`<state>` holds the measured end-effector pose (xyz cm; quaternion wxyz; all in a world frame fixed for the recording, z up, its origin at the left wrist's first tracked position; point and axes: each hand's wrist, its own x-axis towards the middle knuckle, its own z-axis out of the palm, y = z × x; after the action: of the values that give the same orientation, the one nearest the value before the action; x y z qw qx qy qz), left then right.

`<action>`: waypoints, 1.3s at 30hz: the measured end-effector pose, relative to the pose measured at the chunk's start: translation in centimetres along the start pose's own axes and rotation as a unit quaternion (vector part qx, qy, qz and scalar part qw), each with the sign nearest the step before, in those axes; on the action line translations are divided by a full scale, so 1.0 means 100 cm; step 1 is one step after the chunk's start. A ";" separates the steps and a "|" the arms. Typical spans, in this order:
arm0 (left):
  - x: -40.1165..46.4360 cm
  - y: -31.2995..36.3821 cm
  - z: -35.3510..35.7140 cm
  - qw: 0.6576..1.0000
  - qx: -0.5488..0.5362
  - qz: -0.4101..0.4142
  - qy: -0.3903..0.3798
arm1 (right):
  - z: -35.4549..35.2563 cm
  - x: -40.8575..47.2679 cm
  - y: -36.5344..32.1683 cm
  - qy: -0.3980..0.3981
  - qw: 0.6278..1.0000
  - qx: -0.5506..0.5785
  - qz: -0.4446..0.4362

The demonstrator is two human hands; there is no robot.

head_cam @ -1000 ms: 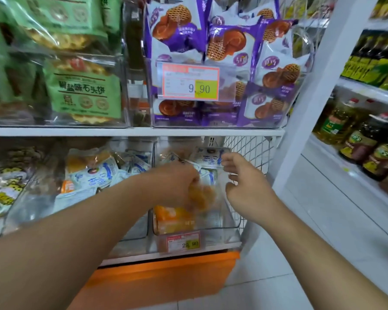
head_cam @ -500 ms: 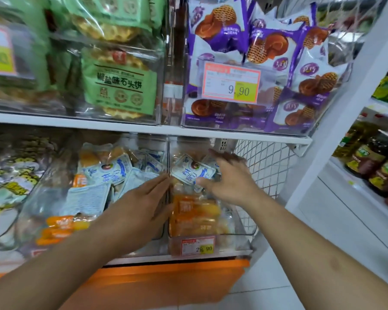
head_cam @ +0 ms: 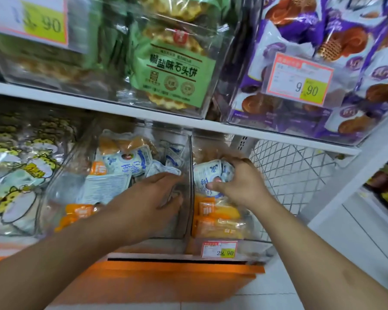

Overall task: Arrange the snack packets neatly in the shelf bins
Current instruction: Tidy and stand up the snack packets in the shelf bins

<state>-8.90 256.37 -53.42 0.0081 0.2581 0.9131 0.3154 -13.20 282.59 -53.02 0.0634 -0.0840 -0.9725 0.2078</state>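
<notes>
- Head view: my right hand (head_cam: 238,184) is down in the right-hand clear bin (head_cam: 251,242) on the lower shelf, fingers and thumb curled round a white-and-blue snack packet (head_cam: 207,175), which sits atop orange packets (head_cam: 217,227).
- My left hand (head_cam: 150,202) reaches into the neighbouring middle bin (head_cam: 61,175), fingers bent against the clear divider wall; whether they grip anything I cannot tell.
- More white-and-blue packets (head_cam: 126,162) lie jumbled in that bin.
- A price tag (head_cam: 218,249) reading 29.90 fronts the right-hand bin.

White shelf board (head_cam: 121,109) carries clear bins (head_cam: 189,198) of snack packets (head_cam: 126,163); upper shelf likewise.
</notes>
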 end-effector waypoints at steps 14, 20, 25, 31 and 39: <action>-0.011 0.023 -0.014 0.944 -0.296 -0.121 0.080 | -0.054 -0.055 -0.033 0.104 0.954 0.278 -0.047; -0.022 0.041 -0.028 0.913 -0.387 -0.117 0.046 | -0.031 -0.078 -0.082 -0.002 0.925 0.371 -0.085; -0.024 0.016 -0.056 0.876 -0.432 -0.193 0.096 | -0.034 -0.058 -0.067 0.003 0.914 0.406 -0.023; -0.025 -0.035 -0.070 0.944 -0.134 -0.294 0.065 | -0.021 -0.032 -0.014 0.020 0.976 0.216 -0.001; -0.019 0.015 -0.026 0.998 0.026 -0.055 0.034 | 0.004 -0.010 -0.001 -0.064 0.995 0.074 0.002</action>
<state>-7.06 255.00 -50.78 -0.0125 0.1966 0.9337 0.2991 -12.29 282.18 -53.49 0.0061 -0.0679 -0.9563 0.2844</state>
